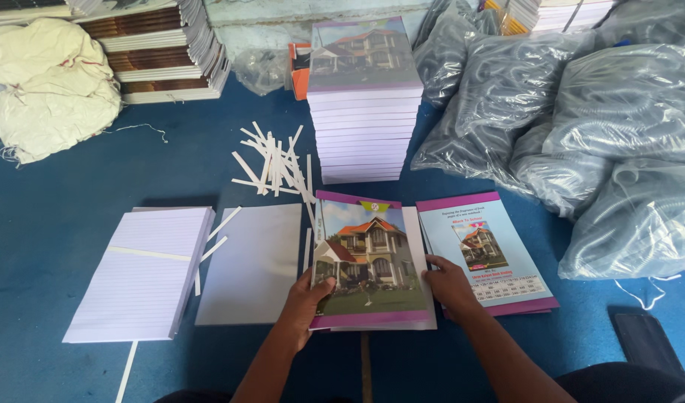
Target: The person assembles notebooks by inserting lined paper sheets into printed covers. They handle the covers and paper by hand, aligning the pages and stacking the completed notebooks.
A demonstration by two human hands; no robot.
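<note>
Left hand [306,304] grips the lower left edge of a house-picture cover [370,257], lower centre of frame. Right hand [448,285] lies spread on its right edge. Lined paper stack [145,269] lies to the left. A tall notebook stack [365,104] stands beyond, upper centre.

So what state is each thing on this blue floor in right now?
Left hand: grip on the house-picture notebook cover, lying flat.
Right hand: pressing that cover's right edge.
Tall stack of purple-edged notebooks: upright, neat.
Ruled white paper pad: flat, uncovered.
White paper strips: scattered.
</note>
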